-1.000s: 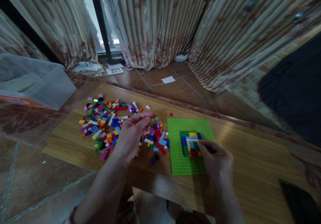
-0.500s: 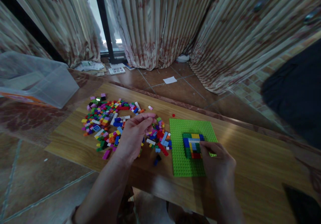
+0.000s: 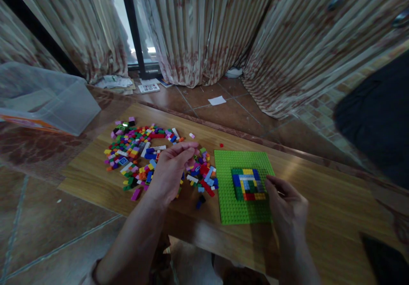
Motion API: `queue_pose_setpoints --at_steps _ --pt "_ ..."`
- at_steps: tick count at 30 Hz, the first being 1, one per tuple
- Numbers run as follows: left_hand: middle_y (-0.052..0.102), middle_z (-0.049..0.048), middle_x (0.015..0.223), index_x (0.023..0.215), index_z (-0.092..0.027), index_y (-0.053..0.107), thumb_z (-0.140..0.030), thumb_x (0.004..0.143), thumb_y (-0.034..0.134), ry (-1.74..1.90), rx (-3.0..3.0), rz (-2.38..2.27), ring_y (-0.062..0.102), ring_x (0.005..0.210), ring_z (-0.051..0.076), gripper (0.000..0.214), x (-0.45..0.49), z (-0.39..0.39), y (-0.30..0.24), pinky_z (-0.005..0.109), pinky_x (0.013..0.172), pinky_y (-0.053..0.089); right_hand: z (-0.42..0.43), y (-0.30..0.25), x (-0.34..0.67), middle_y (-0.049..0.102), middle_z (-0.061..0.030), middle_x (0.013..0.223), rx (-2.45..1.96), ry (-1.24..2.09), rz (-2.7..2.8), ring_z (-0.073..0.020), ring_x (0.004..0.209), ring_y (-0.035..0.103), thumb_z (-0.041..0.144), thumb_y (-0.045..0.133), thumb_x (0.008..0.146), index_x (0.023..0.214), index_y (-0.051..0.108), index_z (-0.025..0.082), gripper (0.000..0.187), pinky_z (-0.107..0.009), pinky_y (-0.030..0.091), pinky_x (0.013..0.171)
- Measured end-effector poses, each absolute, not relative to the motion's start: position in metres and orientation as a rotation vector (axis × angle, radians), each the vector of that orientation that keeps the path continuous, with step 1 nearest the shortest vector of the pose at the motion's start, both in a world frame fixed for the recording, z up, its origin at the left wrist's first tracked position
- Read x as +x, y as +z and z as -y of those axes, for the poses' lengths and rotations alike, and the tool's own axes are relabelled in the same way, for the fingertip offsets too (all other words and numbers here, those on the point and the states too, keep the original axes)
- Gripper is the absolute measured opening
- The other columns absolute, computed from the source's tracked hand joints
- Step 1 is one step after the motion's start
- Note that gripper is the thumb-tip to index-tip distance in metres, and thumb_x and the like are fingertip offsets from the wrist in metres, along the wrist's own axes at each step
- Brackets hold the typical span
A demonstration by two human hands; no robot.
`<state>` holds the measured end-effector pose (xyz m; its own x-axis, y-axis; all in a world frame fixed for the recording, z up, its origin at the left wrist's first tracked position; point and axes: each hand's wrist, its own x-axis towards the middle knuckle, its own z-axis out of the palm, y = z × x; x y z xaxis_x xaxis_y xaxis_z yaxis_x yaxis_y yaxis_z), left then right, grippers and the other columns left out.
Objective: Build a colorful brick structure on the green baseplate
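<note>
A green baseplate [image 3: 230,210] lies on the wooden table. On it stands a low, roughly square build of toy bricks [image 3: 246,185] in blue, green, yellow, white and red, arranged in rings. My right hand [image 3: 289,206] is at the baseplate's right edge, just beside the build. Its thumb and fingers are drawn together, and anything between them is too small or hidden to name. Over the loose brick pile [image 3: 131,148], my left hand [image 3: 172,170] hovers with its fingertips pinched. What they pinch, if anything, I cannot make out.
The wooden table [image 3: 319,217] runs across the view. A clear plastic bin [image 3: 73,106] stands at the far left. A small red brick [image 3: 221,145] lies behind the baseplate. Dark bricks [image 3: 200,201] lie near the front edge. Paper [image 3: 217,100] is on the floor by the curtains [image 3: 198,33].
My right hand has drawn back to the right from the build, uncovering its right side. The left hand has stayed almost still, pinched over the pile.
</note>
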<state>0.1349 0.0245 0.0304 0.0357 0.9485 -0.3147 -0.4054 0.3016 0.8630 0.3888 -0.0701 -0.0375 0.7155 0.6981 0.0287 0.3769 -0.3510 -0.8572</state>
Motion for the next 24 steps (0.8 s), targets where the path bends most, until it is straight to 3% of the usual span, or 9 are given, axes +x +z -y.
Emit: queue_pose_setpoints --at_steps 4,19,24 --pt "0.069 0.0021 0.076 0.083 -0.013 0.074 -0.024 0.062 0.077 1.158 0.659 -1.055 0.056 0.062 0.007 0.024 0.136 -0.025 0.03 0.019 0.059 0.044 0.065 -0.037 0.383 0.071 -0.0075 0.077 -2.034 0.433 0.858 -0.0173 0.06 0.061 0.05 0.072 0.068 0.098 0.074 0.016 0.046 -0.029 0.048 0.053" --pt "0.069 0.002 0.076 0.083 -0.014 0.074 -0.024 0.064 0.076 1.17 0.667 -1.057 0.057 0.062 0.007 0.021 0.135 -0.025 0.028 0.018 0.057 0.045 0.06 -0.039 0.38 0.071 -0.0063 0.077 -2.04 0.436 0.942 -0.0191 0.067 0.062 0.047 0.071 0.067 0.088 0.076 0.018 0.036 -0.032 0.05 0.063" --pt "0.069 0.0022 0.076 0.083 -0.014 0.074 -0.023 0.065 0.074 1.172 0.656 -1.052 0.057 0.06 0.006 0.02 0.135 -0.023 0.029 0.018 0.057 0.044 0.065 -0.039 0.379 0.071 -0.0067 0.081 -2.04 0.307 0.999 -0.0187 0.067 0.062 0.046 0.071 0.072 0.09 0.076 0.019 0.034 -0.032 0.05 0.062"
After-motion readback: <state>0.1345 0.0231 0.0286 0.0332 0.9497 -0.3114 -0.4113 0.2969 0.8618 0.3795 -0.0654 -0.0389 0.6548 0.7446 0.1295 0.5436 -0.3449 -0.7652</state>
